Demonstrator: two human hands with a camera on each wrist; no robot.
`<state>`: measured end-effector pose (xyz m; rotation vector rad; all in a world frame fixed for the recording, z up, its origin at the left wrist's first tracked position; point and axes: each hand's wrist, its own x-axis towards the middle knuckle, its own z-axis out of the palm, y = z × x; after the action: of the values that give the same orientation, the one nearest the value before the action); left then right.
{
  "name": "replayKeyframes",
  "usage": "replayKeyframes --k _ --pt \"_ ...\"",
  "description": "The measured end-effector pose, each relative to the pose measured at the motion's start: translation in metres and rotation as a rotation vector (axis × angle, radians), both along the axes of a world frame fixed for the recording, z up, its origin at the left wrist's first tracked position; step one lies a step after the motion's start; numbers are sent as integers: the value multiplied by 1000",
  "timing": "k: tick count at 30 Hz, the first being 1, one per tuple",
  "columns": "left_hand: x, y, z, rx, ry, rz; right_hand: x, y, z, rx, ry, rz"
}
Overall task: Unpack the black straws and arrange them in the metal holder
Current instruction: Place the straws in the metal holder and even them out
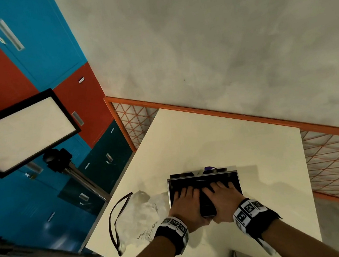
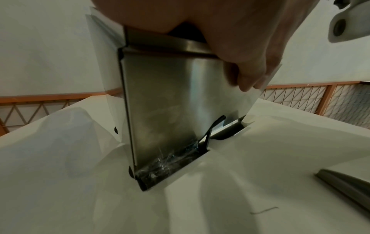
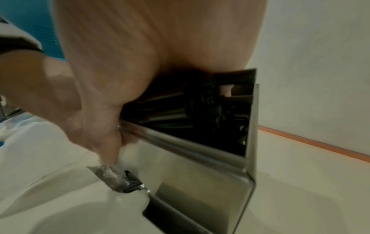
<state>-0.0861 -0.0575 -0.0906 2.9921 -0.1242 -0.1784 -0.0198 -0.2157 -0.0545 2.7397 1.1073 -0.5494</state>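
Both of my hands are down in the metal holder [image 1: 238,178], which stands on the tabletop [image 1: 197,138] toward its right edge, about midway between the near and far edges. My left hand [image 1: 184,203] lies flat over the left part of the opening with its fingers [image 1: 185,192] straight and slightly spread on the black straws [image 3: 180,110]. My right hand [image 1: 223,200] mirrors it on the right part, fingers straight and resting on the same dark pile, its thumb hanging down the holder's front wall in the right wrist view. Neither hand pinches anything that I can see.

The straws lie lengthwise inside the holder, heaped up close to its rim. The clear plastic bag [image 1: 138,216] they presumably came in lies crumpled and open on the tabletop near the left edge, just beside the holder, and I see no straws in it.

I judge the unpacking done and the loading nearly so. What seems left is levelling: pressing and squaring the pile so the ends line up and nothing sticks above the rim. At the holder's foot, a front slot shows crinkled film and something dark; whether straws reach it I cannot tell.
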Motion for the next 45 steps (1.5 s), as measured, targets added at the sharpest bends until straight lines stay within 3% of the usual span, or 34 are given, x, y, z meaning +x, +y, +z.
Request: replayKeyframes --k 7,21,29,39,45 --pt "5 1 1 -66 90 20 9 5 3 -30 77 -25" --pt "2 2 1 -121 65 15 -6 0 1 33 -85 12" --pt "-7 -2 -4 -111 8 18 -6 0 2 -7 25 -5" --pt "9 2 4 -132 126 34 8 9 8 -76 64 -9" --pt "6 0 1 -114 102 23 10 15 11 -113 95 -18"
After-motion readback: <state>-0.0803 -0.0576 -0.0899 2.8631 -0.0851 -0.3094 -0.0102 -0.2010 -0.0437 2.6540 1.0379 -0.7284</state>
